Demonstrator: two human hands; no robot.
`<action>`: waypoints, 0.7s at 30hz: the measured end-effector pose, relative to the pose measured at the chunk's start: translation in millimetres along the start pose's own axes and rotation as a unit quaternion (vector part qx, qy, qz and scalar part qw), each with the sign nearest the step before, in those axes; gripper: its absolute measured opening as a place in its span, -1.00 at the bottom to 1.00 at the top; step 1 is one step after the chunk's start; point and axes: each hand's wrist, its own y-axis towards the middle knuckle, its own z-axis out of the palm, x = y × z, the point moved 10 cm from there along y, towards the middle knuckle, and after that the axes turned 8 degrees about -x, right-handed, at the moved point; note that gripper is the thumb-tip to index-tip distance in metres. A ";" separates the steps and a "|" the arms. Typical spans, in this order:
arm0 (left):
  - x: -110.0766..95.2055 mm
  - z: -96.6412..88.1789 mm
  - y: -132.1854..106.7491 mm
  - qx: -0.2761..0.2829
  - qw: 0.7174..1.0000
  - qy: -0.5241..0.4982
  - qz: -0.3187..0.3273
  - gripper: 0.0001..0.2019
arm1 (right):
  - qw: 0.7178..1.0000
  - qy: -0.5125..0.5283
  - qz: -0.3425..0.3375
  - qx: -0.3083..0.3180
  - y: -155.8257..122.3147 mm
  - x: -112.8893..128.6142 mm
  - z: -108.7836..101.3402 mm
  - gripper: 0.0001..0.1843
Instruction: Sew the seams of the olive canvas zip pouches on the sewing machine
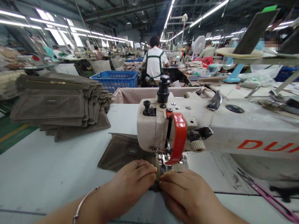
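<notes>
A dark grey-brown fabric panel (119, 152) with a small label lies flat under the head of a white sewing machine (219, 121). My left hand (135, 179) presses on the panel's right part, fingers closed together at a zipper strip (158, 169). Just right of the strip, my right hand (187, 189) has its fingertips pinched on the same edge, close in front of the presser foot. The needle area is partly hidden behind the red guard (177, 137). A ring and a bracelet are on my left side.
A tall stack of similar grey-brown panels (51, 105) stands at the left of the table. Pink-handled thread snips (263, 193) lie at the right. Behind are a blue crate (116, 79) and a seated person (154, 60) in a white shirt.
</notes>
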 end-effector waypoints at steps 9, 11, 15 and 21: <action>-1.6 -3.2 -1.0 -0.035 0.999 0.031 0.015 -0.78 | 1.000 -0.019 0.016 0.017 0.5 -6.0 0.9 -0.70; 0.3 -4.4 -1.0 -0.044 0.999 0.029 0.006 -0.78 | 1.000 -0.014 0.015 0.016 1.6 -5.3 2.3 -0.70; 2.6 -0.3 3.2 -0.005 1.000 -0.002 -0.014 -0.81 | 1.000 -0.001 0.013 0.009 3.7 -3.9 1.6 -0.73; 3.1 4.9 6.1 0.024 0.999 -0.008 -0.018 -0.80 | 1.000 0.005 0.019 0.019 3.7 -3.7 3.0 -0.68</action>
